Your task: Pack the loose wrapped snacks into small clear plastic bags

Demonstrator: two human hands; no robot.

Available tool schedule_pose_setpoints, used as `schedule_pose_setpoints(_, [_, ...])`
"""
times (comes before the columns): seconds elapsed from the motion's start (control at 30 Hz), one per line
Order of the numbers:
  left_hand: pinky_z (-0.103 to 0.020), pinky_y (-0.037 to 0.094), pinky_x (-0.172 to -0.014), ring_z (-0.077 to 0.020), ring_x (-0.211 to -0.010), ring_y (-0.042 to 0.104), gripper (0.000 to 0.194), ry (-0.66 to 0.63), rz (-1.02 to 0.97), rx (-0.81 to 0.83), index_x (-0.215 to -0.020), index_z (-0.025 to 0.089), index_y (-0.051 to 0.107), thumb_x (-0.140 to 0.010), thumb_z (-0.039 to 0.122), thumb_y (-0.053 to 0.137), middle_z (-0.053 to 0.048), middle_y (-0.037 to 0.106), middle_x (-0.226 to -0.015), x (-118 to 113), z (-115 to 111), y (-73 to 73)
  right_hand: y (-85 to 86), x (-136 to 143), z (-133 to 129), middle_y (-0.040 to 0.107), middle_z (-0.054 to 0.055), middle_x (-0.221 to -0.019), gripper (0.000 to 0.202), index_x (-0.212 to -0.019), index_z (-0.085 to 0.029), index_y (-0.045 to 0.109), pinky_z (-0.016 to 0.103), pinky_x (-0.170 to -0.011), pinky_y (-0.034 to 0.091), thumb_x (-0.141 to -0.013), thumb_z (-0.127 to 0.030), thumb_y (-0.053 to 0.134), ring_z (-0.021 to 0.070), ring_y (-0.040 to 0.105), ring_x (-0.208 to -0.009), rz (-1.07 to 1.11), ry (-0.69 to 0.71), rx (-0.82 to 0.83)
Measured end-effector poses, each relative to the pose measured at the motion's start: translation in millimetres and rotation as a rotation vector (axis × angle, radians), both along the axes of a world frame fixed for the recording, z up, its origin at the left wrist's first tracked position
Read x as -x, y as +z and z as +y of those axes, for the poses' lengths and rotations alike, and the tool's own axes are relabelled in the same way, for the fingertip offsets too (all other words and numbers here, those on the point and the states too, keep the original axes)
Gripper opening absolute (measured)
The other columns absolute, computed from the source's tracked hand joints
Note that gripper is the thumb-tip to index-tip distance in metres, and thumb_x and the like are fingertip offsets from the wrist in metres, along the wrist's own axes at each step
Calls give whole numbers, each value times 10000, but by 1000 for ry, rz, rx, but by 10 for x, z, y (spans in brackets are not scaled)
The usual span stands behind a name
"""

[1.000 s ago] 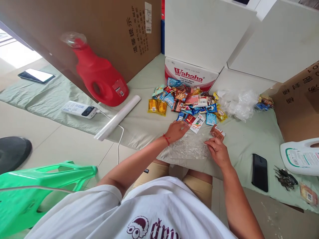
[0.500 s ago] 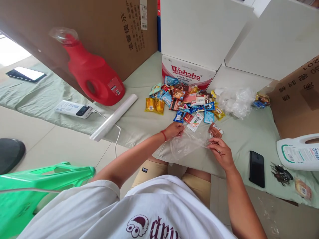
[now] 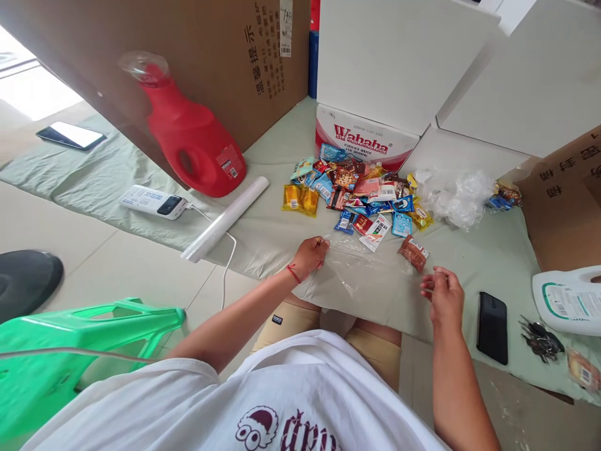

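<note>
My left hand (image 3: 310, 255) is closed on the edge of a clear plastic bag (image 3: 350, 272), which lies thin and loose over the cloth to its right. My right hand (image 3: 442, 293) is off the bag, fingers apart and slightly curled, with nothing seen in them. Just beyond that hand lies a brown snack packet (image 3: 414, 253). Past the bag is a heap of small wrapped snacks (image 3: 352, 181), with a white packet (image 3: 375, 232) and a yellow pair of packets (image 3: 300, 200) along its near side.
Crumpled clear plastic bags (image 3: 457, 197) lie right of the heap, before white boxes (image 3: 404, 56). Left are a plastic roll (image 3: 225, 219), a cabled power bank (image 3: 153, 202) and a red jug (image 3: 197, 147). A black phone (image 3: 493, 327) and keys (image 3: 541, 339) lie at right.
My right hand has let go of the bag and moved right, its fingers opening. My left hand has drawn the bag left and slightly nearer. The whole view has shifted a little.
</note>
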State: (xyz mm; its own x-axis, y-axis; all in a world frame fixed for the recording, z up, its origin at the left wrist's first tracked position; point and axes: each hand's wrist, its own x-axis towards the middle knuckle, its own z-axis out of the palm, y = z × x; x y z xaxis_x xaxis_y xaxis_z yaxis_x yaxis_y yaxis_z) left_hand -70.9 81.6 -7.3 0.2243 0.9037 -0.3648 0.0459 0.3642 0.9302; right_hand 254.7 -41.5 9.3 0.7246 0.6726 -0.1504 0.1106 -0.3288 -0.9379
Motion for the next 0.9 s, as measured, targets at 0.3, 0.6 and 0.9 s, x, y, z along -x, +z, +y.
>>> schedule_pose_setpoints(0.3, [-231,289,-457,-71,-396,386,316,-12,-40,-26,-745,217,509,-868,465,661,93,392,-503,-58,-170,45,-45,916,32,698,-9,-781,1038,-1485,-262,375,326,-536,573,-620,-504,896,201,675,-632,384,223,32])
schedule_pose_setpoints(0.6, [-219,251,-447,-49,-358,350,289,-9,78,43,-752,210,506,-874,374,711,110,377,-469,246,206,-66,-148,263,-67,645,22,-793,575,-1100,-208,656,359,-597,518,-639,-512,816,180,587,-629,119,400,173])
schedule_pose_setpoints(0.9, [-217,273,-425,-77,-355,388,202,-77,202,4,-771,216,512,-919,288,628,99,426,-469,88,102,-51,265,723,-59,679,128,-1175,529,-1335,-197,620,491,-1023,466,-948,-555,577,297,567,-1142,-793,719,-58])
